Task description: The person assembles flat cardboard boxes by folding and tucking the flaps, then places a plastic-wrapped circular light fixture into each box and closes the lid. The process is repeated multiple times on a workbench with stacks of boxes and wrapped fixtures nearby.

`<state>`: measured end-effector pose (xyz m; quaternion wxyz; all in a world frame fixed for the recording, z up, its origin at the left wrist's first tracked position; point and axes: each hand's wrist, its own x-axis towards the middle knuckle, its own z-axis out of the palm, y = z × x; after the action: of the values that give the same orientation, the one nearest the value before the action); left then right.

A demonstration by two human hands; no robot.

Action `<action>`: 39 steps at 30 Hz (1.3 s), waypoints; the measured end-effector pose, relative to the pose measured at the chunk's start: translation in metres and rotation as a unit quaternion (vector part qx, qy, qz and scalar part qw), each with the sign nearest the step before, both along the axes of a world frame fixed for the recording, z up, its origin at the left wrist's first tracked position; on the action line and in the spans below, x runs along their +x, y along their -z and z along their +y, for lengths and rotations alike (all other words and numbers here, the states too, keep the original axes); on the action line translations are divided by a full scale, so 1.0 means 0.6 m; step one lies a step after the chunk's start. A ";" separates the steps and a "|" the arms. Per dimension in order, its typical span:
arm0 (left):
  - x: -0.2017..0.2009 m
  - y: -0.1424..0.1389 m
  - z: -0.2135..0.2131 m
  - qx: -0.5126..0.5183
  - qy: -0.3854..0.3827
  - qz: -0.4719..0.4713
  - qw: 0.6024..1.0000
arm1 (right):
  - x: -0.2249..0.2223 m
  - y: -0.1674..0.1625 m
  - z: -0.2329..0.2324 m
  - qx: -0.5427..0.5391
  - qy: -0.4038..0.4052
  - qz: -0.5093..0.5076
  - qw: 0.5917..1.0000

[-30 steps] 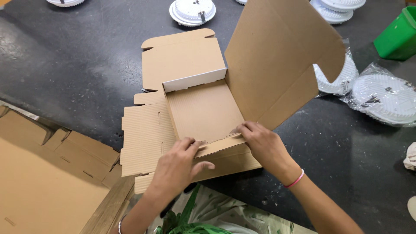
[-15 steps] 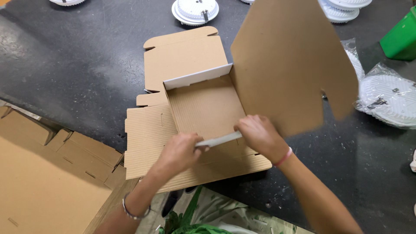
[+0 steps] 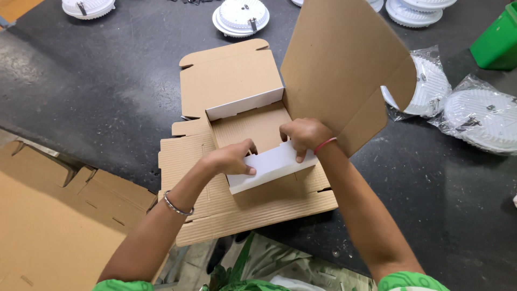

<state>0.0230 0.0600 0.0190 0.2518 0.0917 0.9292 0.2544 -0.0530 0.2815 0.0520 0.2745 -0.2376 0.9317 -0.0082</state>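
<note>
The box point(image 3: 242, 126) lies half formed on the dark table point(image 3: 97, 86), directly under both hands. The left hand point(image 3: 232, 159) and right hand point(image 3: 304, 134) pinch the near wall point(image 3: 272, 167) — a white-faced flap stood up between them, thumbs on its outer face, fingers curled over its top edge, so each hand is closed on that flap. Beyond the grip the far wall point(image 3: 245, 104) already stands upright, and past it a flap lies flat on the table. To the right of the grip the big lid panel point(image 3: 339, 70) rears up at a slant; to the left and toward the person, the side and front flaps lie flat. So, as I judge it, two walls are up and the floor is set — the side walls, the tucking of flaps and the lid closing are left. Bagged white round fixtures point(image 3: 479, 116) sit well off to the right, bare ones point(image 3: 240, 16) beyond the box, and flat cardboard point(image 3: 48, 226) lies to the left of the left arm.
</note>
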 end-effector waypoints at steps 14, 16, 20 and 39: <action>0.173 0.061 0.112 -0.046 -0.057 0.437 0.896 | 0.180 0.071 0.082 -0.269 -0.142 0.294 0.906; 0.171 0.065 0.117 -0.058 -0.067 0.442 0.892 | 0.179 0.080 0.073 -0.281 -0.135 0.330 0.891; 0.164 0.064 0.118 -0.072 -0.068 0.449 0.888 | 0.168 0.090 0.060 -0.264 -0.114 0.356 0.889; 0.198 -0.030 0.129 0.009 -0.032 0.241 0.970 | 0.145 0.103 0.080 -0.372 0.027 0.451 0.811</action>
<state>0.1419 0.1372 0.0373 0.0109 0.1226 0.9626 0.2414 0.0339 0.3297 -0.0098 -0.2866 -0.2737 0.8823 -0.2538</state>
